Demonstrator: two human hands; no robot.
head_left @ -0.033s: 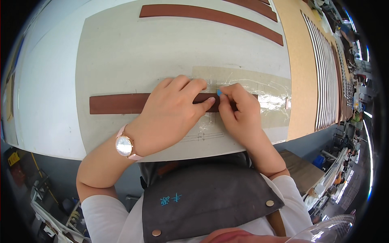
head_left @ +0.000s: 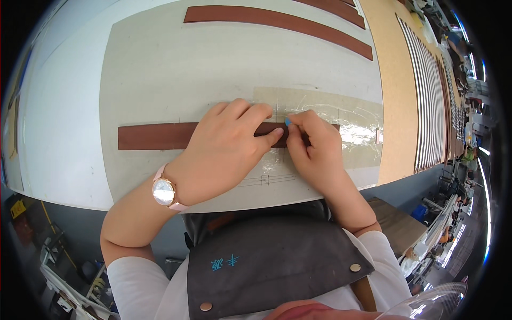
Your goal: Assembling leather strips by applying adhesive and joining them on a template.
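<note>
Left hand [head_left: 229, 141] of the person lies across the middle of a brown strip [head_left: 154, 137], thumb down on its face and apart from the fingers, which arch past its far edge; from where I stand, it looks pressed on rather than gripped. Just right of that, at the strip's far edge, the right hand [head_left: 320, 144] has thumb and forefinger together, clamped on a small blue piece [head_left: 287, 121] whose kind I can't make out. The strip itself lies crosswise on a grey mat [head_left: 160, 74] on the bench [head_left: 58, 106], with clear film [head_left: 357, 137] around its right end. Well beyond the strip lie other brown strips [head_left: 282, 24]; far to its right sit striped pieces [head_left: 424, 96]. On the strip's near side, a pink-strapped watch [head_left: 163, 191] circles the left wrist
</note>
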